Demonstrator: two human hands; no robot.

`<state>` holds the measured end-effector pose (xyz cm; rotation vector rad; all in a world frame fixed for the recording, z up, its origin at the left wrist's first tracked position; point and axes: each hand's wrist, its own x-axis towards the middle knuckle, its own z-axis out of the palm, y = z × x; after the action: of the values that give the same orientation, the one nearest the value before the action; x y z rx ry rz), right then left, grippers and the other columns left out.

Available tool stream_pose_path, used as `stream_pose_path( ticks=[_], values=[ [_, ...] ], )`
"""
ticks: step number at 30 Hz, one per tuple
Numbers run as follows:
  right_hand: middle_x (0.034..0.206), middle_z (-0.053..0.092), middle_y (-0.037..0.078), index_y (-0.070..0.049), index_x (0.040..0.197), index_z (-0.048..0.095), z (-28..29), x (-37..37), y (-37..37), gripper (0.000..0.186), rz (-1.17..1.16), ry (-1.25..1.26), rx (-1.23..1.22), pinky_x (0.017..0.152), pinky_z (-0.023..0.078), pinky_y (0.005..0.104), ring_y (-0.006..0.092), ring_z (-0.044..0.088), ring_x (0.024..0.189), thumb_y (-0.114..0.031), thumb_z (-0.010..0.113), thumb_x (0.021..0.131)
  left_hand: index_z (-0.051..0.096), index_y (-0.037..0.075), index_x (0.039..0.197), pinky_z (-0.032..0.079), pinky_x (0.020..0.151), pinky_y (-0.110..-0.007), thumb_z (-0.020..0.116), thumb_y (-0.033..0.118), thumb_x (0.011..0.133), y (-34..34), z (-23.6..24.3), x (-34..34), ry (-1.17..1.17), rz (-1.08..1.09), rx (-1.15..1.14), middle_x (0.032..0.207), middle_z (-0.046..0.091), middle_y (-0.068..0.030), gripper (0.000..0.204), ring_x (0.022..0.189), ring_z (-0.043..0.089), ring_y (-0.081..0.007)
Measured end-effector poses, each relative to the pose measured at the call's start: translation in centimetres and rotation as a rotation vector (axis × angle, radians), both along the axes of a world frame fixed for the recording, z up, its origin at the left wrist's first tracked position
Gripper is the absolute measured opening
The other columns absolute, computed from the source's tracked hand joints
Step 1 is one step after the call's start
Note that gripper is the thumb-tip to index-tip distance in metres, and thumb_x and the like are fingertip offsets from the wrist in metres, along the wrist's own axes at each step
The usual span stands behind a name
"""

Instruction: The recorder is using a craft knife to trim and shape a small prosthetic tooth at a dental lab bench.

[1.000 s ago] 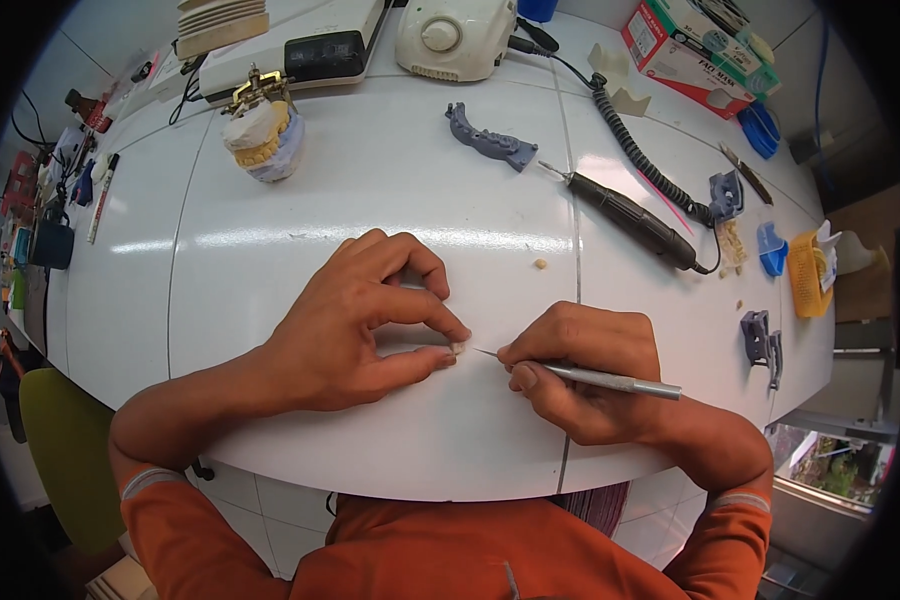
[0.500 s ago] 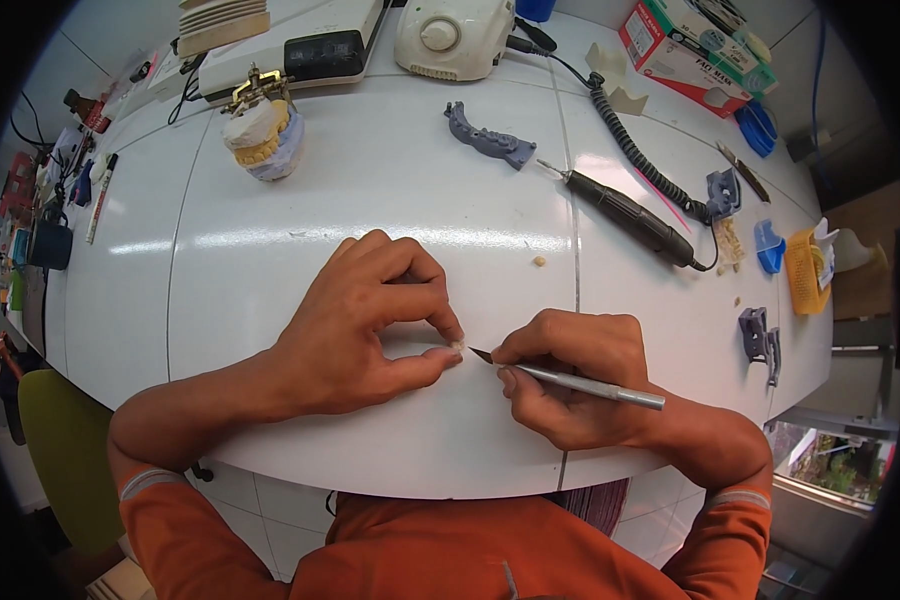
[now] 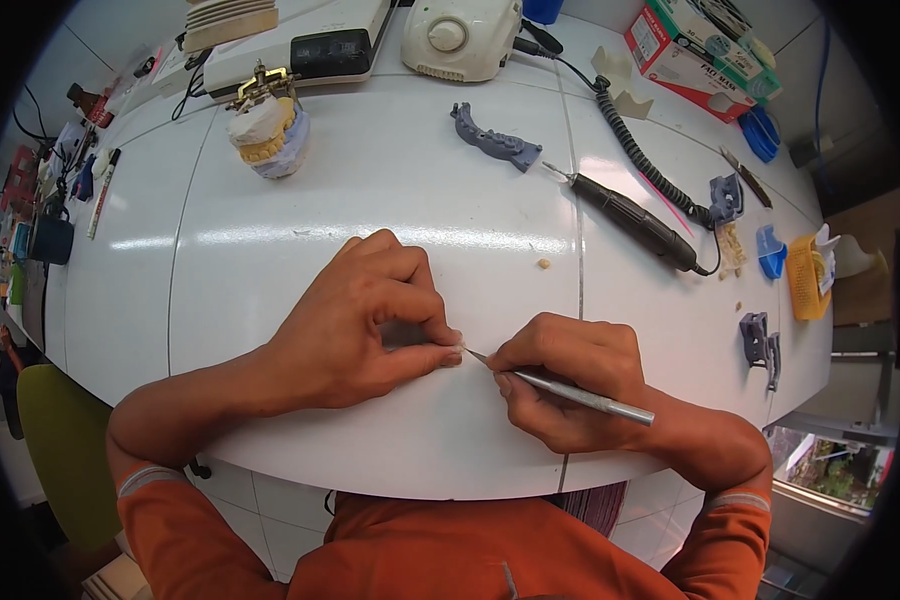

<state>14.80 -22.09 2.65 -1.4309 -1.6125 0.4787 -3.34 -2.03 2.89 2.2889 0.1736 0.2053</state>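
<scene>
My left hand pinches a tiny pale piece between thumb and fingertips, just over the white table. Fingertips cover most of the piece, so its exact kind cannot be made out; it resembles a dental crown. A silver craft knife is gripped like a pen in my right hand. Its pointed blade reaches left to the pale piece and appears to touch it. Beyond my hands lies a small yellowish tooth-like bit.
Farther back are a jaw model on a brass articulator, a grey dental cast and a black rotary handpiece with a coiled cord. Its cream control box stands behind. More grey casts and a yellow basket sit at right.
The knife has moved slightly left, its tip going from just beside the pale piece to right against it. My left fingers have closed a little more around the piece.
</scene>
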Motion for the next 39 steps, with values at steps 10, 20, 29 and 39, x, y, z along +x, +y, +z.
stream_pose_path(
  ticks=[10, 20, 29, 39],
  values=[
    [0.082, 0.075, 0.008, -0.001, 0.095, 0.076, 0.13, 0.04, 0.24, 0.019, 0.008, -0.037, 0.003, 0.055, 0.054, 0.0302, 0.0188, 0.072, 0.062, 0.008, 0.078, 0.079, 0.084, 0.014, 0.086, 0.038, 0.086, -0.035, 0.096, 0.022, 0.081, -0.06, -0.21, -0.16, 0.001, -0.010, 0.014, 0.087, 0.060, 0.0027, 0.015, 0.089, 0.050, -0.0185],
    [0.081, 0.075, 0.009, -0.001, 0.095, 0.075, -0.27, 0.01, 0.13, 0.018, -0.021, -0.047, 0.047, 0.054, 0.054, 0.0303, 0.0187, 0.073, 0.061, 0.006, 0.079, 0.079, 0.084, 0.014, 0.086, 0.038, 0.087, -0.035, 0.096, 0.021, 0.081, -0.17, -0.13, -0.13, 0.009, -0.005, 0.012, 0.087, 0.059, 0.0027, 0.014, 0.091, 0.050, -0.0190],
    [0.081, 0.075, 0.008, -0.001, 0.095, 0.075, -0.09, -0.11, 0.27, 0.018, -0.017, -0.042, 0.041, 0.054, 0.054, 0.0303, 0.0195, 0.073, 0.061, 0.006, 0.079, 0.079, 0.083, 0.014, 0.084, 0.037, 0.087, -0.036, 0.096, 0.021, 0.080, -0.20, -0.32, -0.18, 0.006, 0.002, 0.016, 0.087, 0.058, 0.0015, 0.015, 0.091, 0.050, -0.0196],
    [0.085, 0.076, 0.009, -0.001, 0.096, 0.076, -0.19, -0.01, 0.17, 0.019, 0.006, -0.070, 0.017, 0.054, 0.054, 0.0305, 0.0191, 0.072, 0.063, 0.007, 0.079, 0.079, 0.082, 0.014, 0.082, 0.037, 0.088, -0.036, 0.096, 0.021, 0.080, -0.41, -0.29, -0.17, 0.014, 0.012, 0.012, 0.087, 0.058, 0.0016, 0.015, 0.092, 0.050, -0.0194]
  ],
)
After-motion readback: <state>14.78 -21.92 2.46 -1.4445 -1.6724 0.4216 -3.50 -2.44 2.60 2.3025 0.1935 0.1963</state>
